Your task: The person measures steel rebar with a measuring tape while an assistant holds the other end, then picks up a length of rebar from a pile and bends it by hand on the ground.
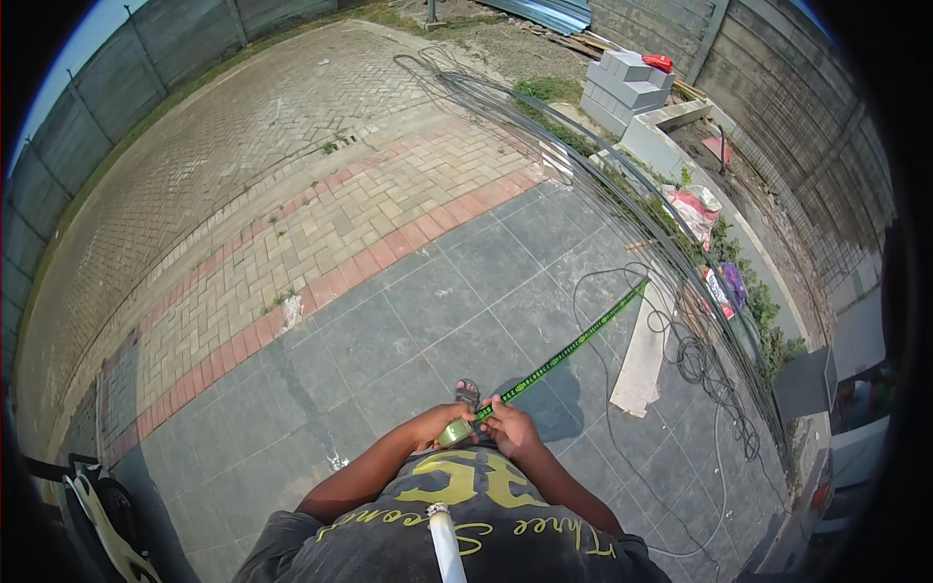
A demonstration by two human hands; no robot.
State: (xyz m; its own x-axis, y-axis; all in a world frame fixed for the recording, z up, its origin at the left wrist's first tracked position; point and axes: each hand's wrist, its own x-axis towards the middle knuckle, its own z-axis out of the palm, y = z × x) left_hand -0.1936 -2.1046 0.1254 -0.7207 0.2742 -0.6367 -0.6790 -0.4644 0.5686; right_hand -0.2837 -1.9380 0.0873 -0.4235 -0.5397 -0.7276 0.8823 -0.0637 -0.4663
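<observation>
Grasping the rounded, greenish case of a tape measure (454, 433) in the left hand (435, 422), low in front of a dark shirt (389, 544) with yellow lettering. Holding the green tape (564, 356) near the case with the right hand (511, 428), fingers bent close around the strip. Drawn out slantwise, up and to the right across the gray tiles (457, 301), as far as the upper end of a pale board (637, 364); cannot tell hooked from merely resting at that end. Just right of the board, a tangle of black cable (702, 361). Near the hands, a dark sandal (467, 392); above the shirt, a white cigarette (446, 546) with an ashen tip. Farther off, beige pavers (360, 223) edged in red and a stack of gray blocks (622, 97).
</observation>
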